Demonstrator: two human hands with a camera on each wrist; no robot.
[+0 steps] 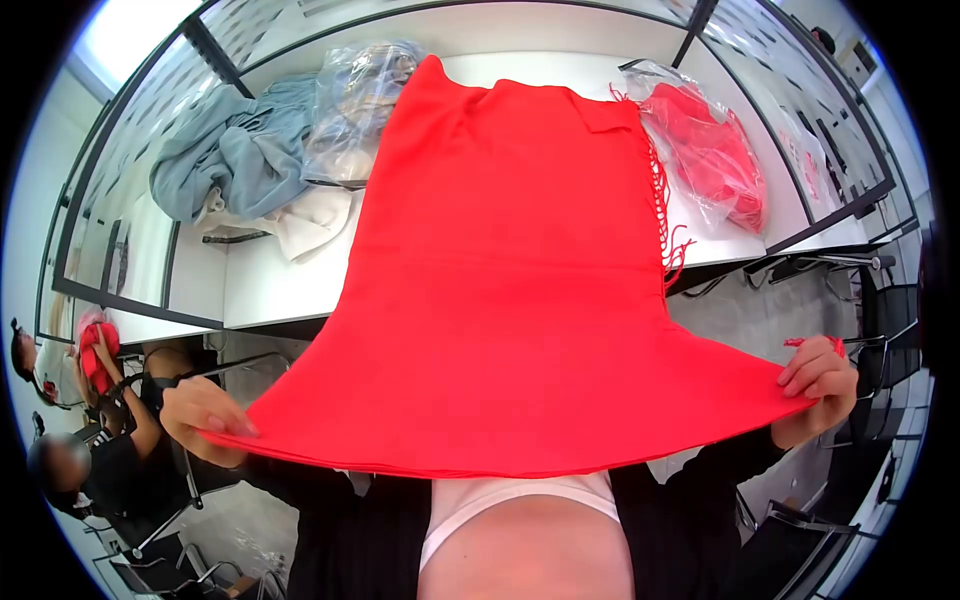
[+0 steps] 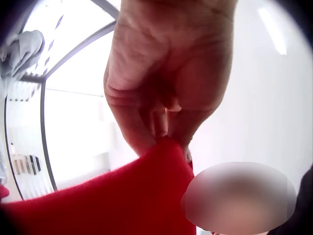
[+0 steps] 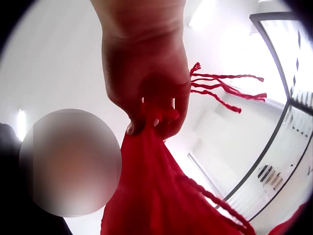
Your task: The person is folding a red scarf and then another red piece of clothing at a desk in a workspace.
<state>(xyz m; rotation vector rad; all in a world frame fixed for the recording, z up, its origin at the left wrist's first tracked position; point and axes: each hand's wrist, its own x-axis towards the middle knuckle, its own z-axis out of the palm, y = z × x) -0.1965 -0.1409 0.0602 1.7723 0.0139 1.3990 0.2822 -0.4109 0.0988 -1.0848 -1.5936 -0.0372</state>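
A large red scarf (image 1: 510,280) with twisted fringe (image 1: 660,200) along its right side stretches from the white table toward the person's body. Its near edge is pulled taut between both hands. At the left end, my left hand (image 1: 208,415) pinches one corner between thumb and fingers, as the left wrist view shows too. My right hand (image 1: 818,385) grips the opposite corner, with the cloth gathered in its fingers; several fringe strands (image 3: 227,85) stick out past that hand in the right wrist view. The far part of the scarf lies on the table, with a small folded flap at its far right corner.
Grey-blue cloth (image 1: 235,150) and a cream cloth (image 1: 310,222) lie at the table's left, beside a plastic-bagged plaid item (image 1: 355,110). A clear bag with red cloth (image 1: 705,150) rests at the right. Framed panels surround the table; another person (image 1: 110,450) sits at far left.
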